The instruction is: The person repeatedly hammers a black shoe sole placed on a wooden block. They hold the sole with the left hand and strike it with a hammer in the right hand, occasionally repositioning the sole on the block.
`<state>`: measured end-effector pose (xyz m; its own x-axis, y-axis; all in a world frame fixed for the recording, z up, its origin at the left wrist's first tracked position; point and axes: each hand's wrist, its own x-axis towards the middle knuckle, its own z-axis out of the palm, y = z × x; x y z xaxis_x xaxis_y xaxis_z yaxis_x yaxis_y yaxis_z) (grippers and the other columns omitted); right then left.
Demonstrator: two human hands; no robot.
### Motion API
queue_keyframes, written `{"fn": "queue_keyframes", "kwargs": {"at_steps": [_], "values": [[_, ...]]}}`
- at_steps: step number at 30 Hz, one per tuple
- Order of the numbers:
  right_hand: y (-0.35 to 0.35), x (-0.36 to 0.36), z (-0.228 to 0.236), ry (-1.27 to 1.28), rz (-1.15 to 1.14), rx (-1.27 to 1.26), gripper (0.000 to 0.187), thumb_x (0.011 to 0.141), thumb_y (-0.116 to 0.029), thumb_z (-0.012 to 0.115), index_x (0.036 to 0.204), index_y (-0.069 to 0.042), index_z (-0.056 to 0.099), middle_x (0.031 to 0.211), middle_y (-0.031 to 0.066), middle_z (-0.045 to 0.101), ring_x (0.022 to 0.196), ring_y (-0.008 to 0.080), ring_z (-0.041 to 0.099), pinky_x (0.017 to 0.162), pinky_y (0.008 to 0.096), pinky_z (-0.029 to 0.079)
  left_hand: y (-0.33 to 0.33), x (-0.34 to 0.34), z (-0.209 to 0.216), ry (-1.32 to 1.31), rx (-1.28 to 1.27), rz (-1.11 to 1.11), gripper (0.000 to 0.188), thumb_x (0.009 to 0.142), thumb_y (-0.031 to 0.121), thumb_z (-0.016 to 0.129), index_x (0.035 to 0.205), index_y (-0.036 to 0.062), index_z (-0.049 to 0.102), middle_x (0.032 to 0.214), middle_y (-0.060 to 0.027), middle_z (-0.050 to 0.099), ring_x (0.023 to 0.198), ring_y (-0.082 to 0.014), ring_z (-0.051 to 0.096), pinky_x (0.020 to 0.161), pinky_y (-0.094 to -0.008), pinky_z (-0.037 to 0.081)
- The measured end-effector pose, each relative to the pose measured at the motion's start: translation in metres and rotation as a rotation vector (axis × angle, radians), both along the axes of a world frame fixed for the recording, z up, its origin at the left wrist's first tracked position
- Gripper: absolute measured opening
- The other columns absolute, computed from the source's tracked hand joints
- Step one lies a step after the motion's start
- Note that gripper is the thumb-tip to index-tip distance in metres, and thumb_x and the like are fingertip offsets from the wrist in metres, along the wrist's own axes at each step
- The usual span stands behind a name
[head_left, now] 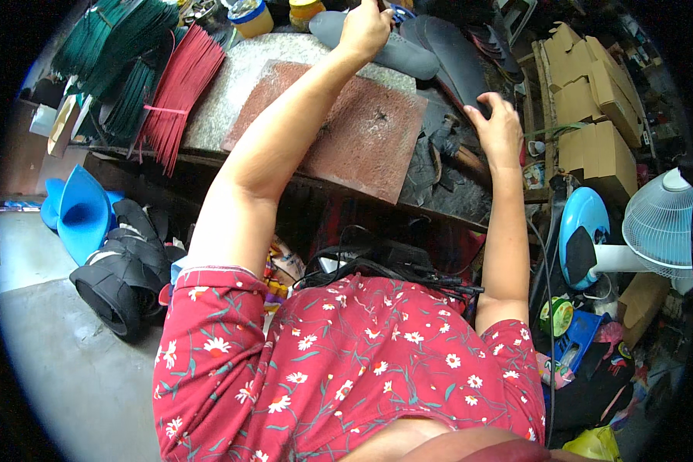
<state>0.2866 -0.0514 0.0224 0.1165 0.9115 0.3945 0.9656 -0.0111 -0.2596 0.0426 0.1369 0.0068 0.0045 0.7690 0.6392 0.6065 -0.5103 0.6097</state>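
Right-hand fingers (494, 102) hang parted, upper right; whether the left hand (364, 32) grips I can't tell, but slackness could let the grey sole (404, 58) slide.

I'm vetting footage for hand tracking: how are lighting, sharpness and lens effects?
Head view: a black rounded border frames the fisheye image; pale light glares off the smooth grey floor at left; deep shadow hides detail below the rough reddish-brown board; the bare left hand and bare right hand look fairly sharp.

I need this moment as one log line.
left hand: over grey sole | right hand: by dark soles, contact unclear | reddish slab: on bench
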Motion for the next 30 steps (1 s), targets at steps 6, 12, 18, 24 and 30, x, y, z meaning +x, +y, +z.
{"fn": "queue_keyframes", "kwargs": {"at_steps": [6, 12, 18, 24, 30], "values": [[-0.002, -0.005, 0.01, 0.008, -0.119, -0.053, 0.035, 0.079, -0.038, 0.074, 0.104, -0.014, 0.066, 0.101, 0.0126, 0.07, 0.096, 0.0337, 0.065, 0.08, 0.0441, 0.051, -0.079, -0.053, 0.006, 0.004, -0.2, -0.128, 0.034, 0.089, 0.033, 0.063, 0.102, 0.0019, 0.06, 0.091, -0.023, 0.068, 0.092, -0.0424, 0.065, 0.082, -0.0496, 0.05], [0.001, 0.0, 0.018, 0.079, -0.168, 0.214, 0.04, 0.077, -0.043, 0.075, 0.107, -0.017, 0.067, 0.096, 0.0119, 0.072, 0.09, 0.0348, 0.068, 0.079, 0.0452, 0.053, -0.115, -0.069, -0.003, -0.034, -0.177, -0.082, 0.026, 0.092, 0.027, 0.061, 0.102, 0.0037, 0.06, 0.086, -0.0171, 0.07, 0.085, -0.0356, 0.068, 0.078, -0.0444, 0.052], [-0.017, -0.014, 0.026, 1.189, 0.228, 0.426, 0.026, 0.088, -0.019, 0.071, 0.107, -0.001, 0.065, 0.093, 0.0057, 0.07, 0.079, 0.012, 0.064, 0.074, 0.0262, 0.052, -0.116, -0.077, 0.02, -0.707, 0.095, -0.045, 0.011, 0.099, 0.013, 0.054, 0.094, 0.0033, 0.056, 0.085, -0.005, 0.069, 0.075, -0.0124, 0.066, 0.067, -0.0271, 0.053], [-0.036, -0.067, 0.007, -0.029, 0.673, 0.158, 0.037, 0.072, -0.031, 0.076, 0.105, -0.014, 0.072, 0.113, 0.0099, 0.067, 0.103, 0.0269, 0.063, 0.087, 0.0361, 0.054, -0.14, -0.094, 0.043, -0.81, 0.208, 0.053, 0.013, 0.102, 0.016, 0.05, 0.101, 0.0032, 0.055, 0.091, -0.0065, 0.064, 0.081, -0.0158, 0.064, 0.073, -0.0286, 0.052], [-0.035, -0.068, 0.016, -0.089, 0.653, 0.133, 0.035, 0.074, -0.029, 0.074, 0.107, -0.016, 0.072, 0.117, 0.0103, 0.067, 0.105, 0.0267, 0.063, 0.089, 0.0365, 0.054, -0.149, -0.081, 0.025, -0.782, -0.308, -0.246, 0.013, 0.098, 0.014, 0.055, 0.099, 0.0014, 0.056, 0.086, -0.0084, 0.069, 0.077, -0.0152, 0.068, 0.067, -0.0283, 0.056]]}}
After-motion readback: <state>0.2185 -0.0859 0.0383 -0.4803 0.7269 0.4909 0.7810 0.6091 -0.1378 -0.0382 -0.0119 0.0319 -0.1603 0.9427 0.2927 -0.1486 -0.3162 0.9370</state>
